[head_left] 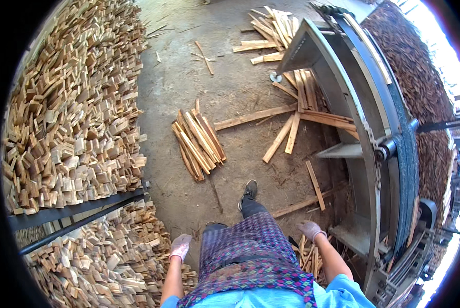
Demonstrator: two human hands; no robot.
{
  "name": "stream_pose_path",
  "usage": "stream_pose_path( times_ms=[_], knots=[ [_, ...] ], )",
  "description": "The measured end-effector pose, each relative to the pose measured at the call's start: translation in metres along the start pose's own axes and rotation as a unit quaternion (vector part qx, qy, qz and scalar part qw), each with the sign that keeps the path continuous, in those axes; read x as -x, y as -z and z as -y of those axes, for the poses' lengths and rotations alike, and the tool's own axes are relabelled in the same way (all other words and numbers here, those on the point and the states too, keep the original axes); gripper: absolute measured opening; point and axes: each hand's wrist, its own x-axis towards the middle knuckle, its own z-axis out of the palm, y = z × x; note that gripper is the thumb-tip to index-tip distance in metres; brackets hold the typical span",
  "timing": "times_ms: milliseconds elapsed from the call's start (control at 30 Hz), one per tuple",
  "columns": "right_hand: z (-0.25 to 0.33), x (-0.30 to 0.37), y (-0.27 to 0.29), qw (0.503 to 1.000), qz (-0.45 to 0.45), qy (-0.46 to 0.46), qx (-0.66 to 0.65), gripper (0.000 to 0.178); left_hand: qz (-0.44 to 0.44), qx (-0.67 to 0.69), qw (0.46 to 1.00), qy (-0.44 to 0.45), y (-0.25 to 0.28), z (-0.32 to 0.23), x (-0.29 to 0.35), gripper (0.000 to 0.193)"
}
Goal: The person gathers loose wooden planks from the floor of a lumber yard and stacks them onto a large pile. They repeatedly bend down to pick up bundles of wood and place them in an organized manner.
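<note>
My left hand (180, 247), in a pale pinkish glove, hangs beside the patterned apron (250, 236) at my waist. Nothing shows in it, and its loose fingers point forward, close to the stacked wood pieces at the left. Out to the right of my body is my right hand (311, 229), gloved the same way. Its fingers are stretched out and hold nothing. Below it, partly hidden by my arm, lie thin wood sticks (310, 255). On the floor ahead of my feet rests a bundle of wooden slats (198, 143), touched by neither hand.
Tall stacks of cut wood (76, 113) line the left, with a dark metal rail (86, 208) crossing them. A metal conveyor frame (366, 128) with a dark belt runs along the right. Loose slats (281, 136) and another slat pile (273, 33) lie on the concrete floor (173, 77).
</note>
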Motion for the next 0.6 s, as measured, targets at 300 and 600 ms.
stream_pose_path(
  times_ms=[300,600],
  knots=[
    [0.071,-0.059,0.209,0.954,-0.222,-0.003,-0.203,0.043,-0.015,0.048,0.997,-0.056,-0.005,-0.104,-0.057,0.05],
    [0.086,-0.077,0.213,0.971,-0.111,-0.08,-0.196,0.059,0.01,-0.152,0.976,-0.153,0.014,-0.173,-0.235,0.05]
  ],
)
